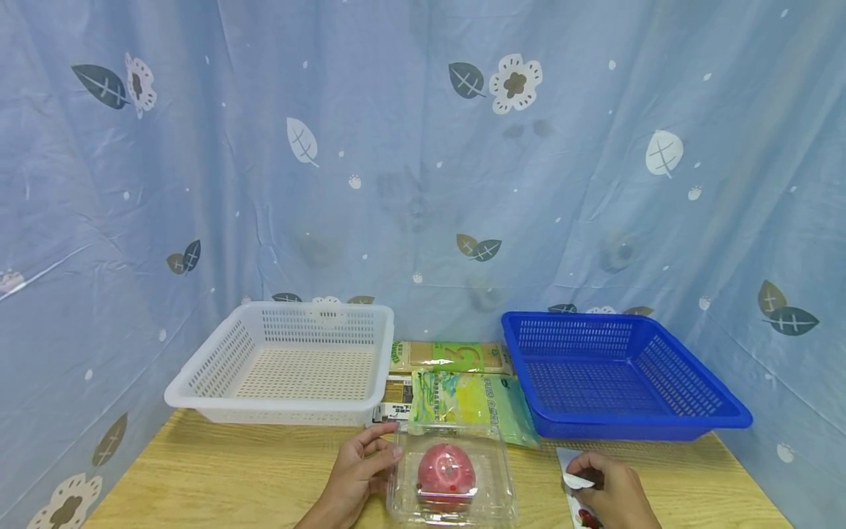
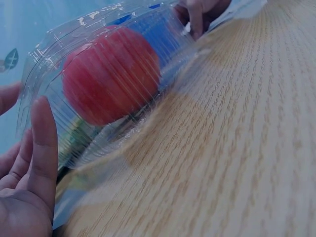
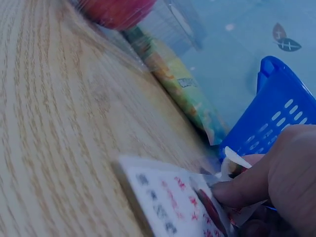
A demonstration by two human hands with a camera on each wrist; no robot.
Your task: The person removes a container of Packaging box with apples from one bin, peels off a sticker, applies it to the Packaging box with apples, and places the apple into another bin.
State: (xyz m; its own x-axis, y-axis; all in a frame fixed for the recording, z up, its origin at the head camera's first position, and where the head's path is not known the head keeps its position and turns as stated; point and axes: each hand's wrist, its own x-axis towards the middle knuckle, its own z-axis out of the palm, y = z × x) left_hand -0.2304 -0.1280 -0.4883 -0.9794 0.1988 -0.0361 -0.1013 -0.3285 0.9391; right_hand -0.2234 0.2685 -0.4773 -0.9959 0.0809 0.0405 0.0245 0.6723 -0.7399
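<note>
A clear plastic clamshell box [image 1: 496, 481] stands on the table with a red, apple-like fruit [image 1: 446, 474] inside. My left hand [image 1: 357, 470] rests against the box's left side, its fingers fairly straight in the left wrist view. To the right of the box, my right hand [image 1: 615, 488] pinches the lifted corner [image 3: 236, 159] of a white printed strip [image 3: 153, 190], which looks like a sticker sheet. Red and dark characters and a red picture show on that strip. My right fingers hide part of it.
At the back left stands a white basket [image 1: 277, 404], and a blue basket [image 1: 628, 426] is at the back right. Between them lie a green-yellow packet [image 1: 463, 400], a brown-green packet [image 1: 449, 356] and a partly covered printed item [image 1: 396, 389]. A patterned curtain [image 1: 396, 184] hangs behind.
</note>
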